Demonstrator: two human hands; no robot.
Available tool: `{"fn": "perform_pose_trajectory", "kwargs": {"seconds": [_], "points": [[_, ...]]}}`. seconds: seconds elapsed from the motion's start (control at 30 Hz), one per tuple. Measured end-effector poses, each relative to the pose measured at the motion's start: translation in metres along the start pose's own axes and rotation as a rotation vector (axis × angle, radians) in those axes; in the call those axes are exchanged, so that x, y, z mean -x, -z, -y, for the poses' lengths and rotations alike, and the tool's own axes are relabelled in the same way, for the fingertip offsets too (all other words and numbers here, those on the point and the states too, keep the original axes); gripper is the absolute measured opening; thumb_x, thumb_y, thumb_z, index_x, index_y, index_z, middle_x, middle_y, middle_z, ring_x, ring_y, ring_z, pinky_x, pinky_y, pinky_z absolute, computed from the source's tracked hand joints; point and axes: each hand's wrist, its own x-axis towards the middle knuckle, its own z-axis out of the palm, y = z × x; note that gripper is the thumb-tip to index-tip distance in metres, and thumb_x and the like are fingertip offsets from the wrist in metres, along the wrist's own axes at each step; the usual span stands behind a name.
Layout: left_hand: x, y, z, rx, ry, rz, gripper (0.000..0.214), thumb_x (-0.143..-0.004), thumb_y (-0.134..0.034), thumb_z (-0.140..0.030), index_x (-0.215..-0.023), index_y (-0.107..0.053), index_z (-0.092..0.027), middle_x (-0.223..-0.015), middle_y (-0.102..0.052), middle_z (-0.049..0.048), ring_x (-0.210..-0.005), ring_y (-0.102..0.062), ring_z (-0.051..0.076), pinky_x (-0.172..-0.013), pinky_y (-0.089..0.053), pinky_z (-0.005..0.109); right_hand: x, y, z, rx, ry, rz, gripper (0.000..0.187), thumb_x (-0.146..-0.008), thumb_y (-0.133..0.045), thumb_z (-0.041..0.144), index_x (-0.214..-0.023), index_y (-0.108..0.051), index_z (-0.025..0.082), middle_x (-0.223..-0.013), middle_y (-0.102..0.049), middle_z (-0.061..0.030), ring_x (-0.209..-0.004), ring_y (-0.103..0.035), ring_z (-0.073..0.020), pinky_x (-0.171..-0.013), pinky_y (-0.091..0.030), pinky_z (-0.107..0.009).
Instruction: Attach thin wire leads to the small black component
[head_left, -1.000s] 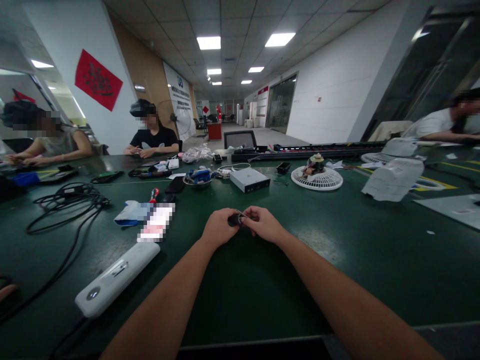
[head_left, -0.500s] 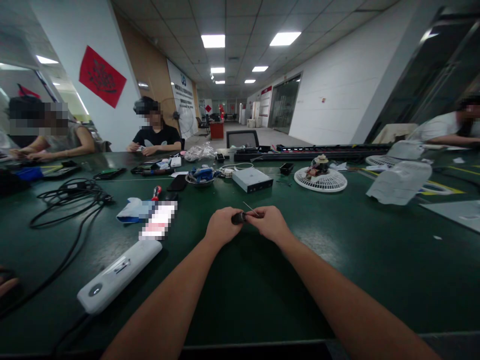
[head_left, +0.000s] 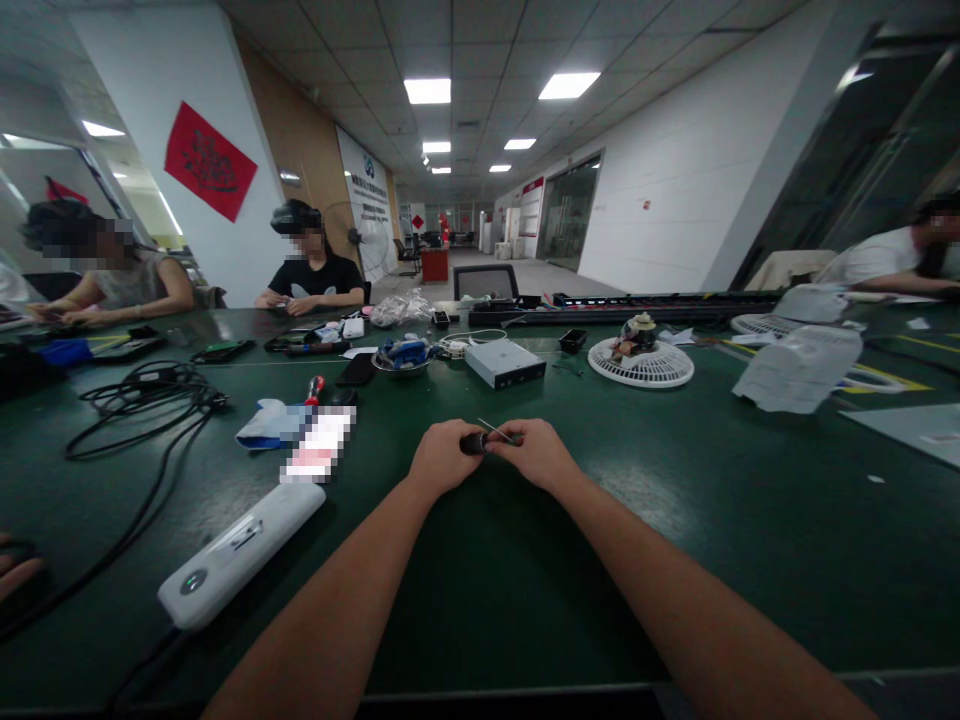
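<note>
- The left hand (head_left: 441, 458) has its fingers curled around a dark cylindrical piece (head_left: 472, 443), gripping it with one end showing toward the other hand.
- The right hand (head_left: 534, 452) has its fingers pinched together on a thin metal rod (head_left: 494, 430), which slants up and leftward past the thumb side; its fingertips meet the near end of the cylindrical piece, though whether they also grip it cannot be told.
- Both hands are close together above the middle of the green table (head_left: 480, 600), with the dark piece between them.
- Beyond the hands, a box-shaped optical drive (head_left: 505, 362) lies flat, its dark front edge turned toward the person.
- Left of the drive sits a metal bowl (head_left: 403, 370) filled with blue items; right of it, a round white fan grille (head_left: 652, 370) lies with a motor (head_left: 634, 342) on top.
- Farther right, a translucent white plastic cover (head_left: 801, 368) stands on the table.
- On the left are a long white device (head_left: 244, 555), a bright phone screen (head_left: 319, 445) at its far end, a blue-and-white cloth (head_left: 266, 425), a red-handled tool (head_left: 316, 389) and a loosely coiled black cable (head_left: 146, 400).
- Across the table, a person in a black T-shirt (head_left: 319, 280) sits wearing a headset.
</note>
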Motion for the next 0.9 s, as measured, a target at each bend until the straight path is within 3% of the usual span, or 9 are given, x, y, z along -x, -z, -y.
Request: {"fn": "perform_pose_trajectory", "kwargs": {"seconds": [0.3,0.47,0.7,0.9], "points": [[0.0012,0.0015,-0.0036,0.011,-0.002,0.003,0.027,-0.076,-0.063,-0.024,-0.1,-0.073,-0.023,-0.088,-0.069,0.0027,-0.078,-0.062,0.016,-0.075,-0.047,0.028,0.0017,-0.0018,0.0042,0.051,-0.009,-0.064,0.017,-0.074,-0.065,0.035,-0.078,-0.075,0.021,-0.07,-0.07,-0.0023,-0.065,-0.06,-0.0165,-0.06,-0.04,-0.026],[0.0009,-0.0007,-0.001,0.022,-0.035,-0.008,0.029,-0.075,-0.062,-0.021,-0.102,-0.073,-0.024,-0.089,-0.069,0.0022,-0.08,-0.063,0.016,-0.077,-0.048,0.027,0.0013,-0.0031,0.0023,0.03,0.055,-0.107,0.015,-0.074,-0.065,0.03,-0.081,-0.076,0.021,-0.075,-0.071,-0.0023,-0.066,-0.059,-0.0152,-0.062,-0.041,-0.026],[0.0015,0.0,-0.0012,0.003,-0.015,0.031,0.03,-0.074,-0.063,-0.022,-0.102,-0.073,-0.023,-0.088,-0.07,0.0035,-0.083,-0.063,0.018,-0.079,-0.049,0.028,0.0014,-0.0013,0.0006,0.027,0.11,-0.069,0.015,-0.075,-0.065,0.03,-0.081,-0.077,0.021,-0.077,-0.07,-0.0033,-0.067,-0.059,-0.0155,-0.062,-0.041,-0.026],[0.0015,0.0021,-0.0027,-0.013,-0.044,0.021,0.028,-0.077,-0.062,-0.025,-0.103,-0.073,-0.024,-0.086,-0.068,0.0031,-0.078,-0.062,0.016,-0.073,-0.047,0.027,0.0,-0.0008,-0.0003,-0.003,-0.028,-0.09,0.016,-0.072,-0.068,0.034,-0.077,-0.076,0.021,-0.072,-0.07,-0.0024,-0.066,-0.059,-0.0162,-0.061,-0.041,-0.026]]}}
